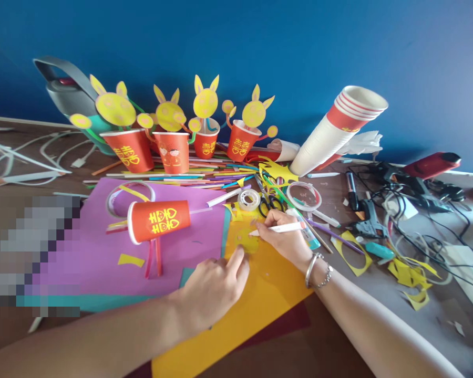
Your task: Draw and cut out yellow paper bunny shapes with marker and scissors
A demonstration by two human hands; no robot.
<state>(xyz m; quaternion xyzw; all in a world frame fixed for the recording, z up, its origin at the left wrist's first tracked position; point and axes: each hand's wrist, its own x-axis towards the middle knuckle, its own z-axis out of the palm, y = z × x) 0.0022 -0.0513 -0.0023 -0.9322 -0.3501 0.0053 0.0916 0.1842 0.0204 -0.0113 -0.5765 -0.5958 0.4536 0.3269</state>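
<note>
My right hand (284, 239) is closed around a white marker (286, 227), its tip over a small yellow paper circle (246, 239). Faint marks show on that circle, which lies on an orange-yellow sheet (260, 283). With fingers curled, my left hand (218, 281) presses its fingertips on the circle's lower edge and holds it down. To the left, a red paper cup (160, 221) with yellow print lies on its side on a purple sheet (94, 236). Pink straws (158, 257) stick out below the cup, and a pale straw extends from its base.
Several red cups with yellow rabbit heads (254, 113) stand along the blue wall. A tall leaning stack of paper cups (339, 128) is behind my right hand. Straws, tape rolls (249, 199), scissors (270, 202), glue guns (368, 219), cables and yellow scraps (410, 278) surround the sheets.
</note>
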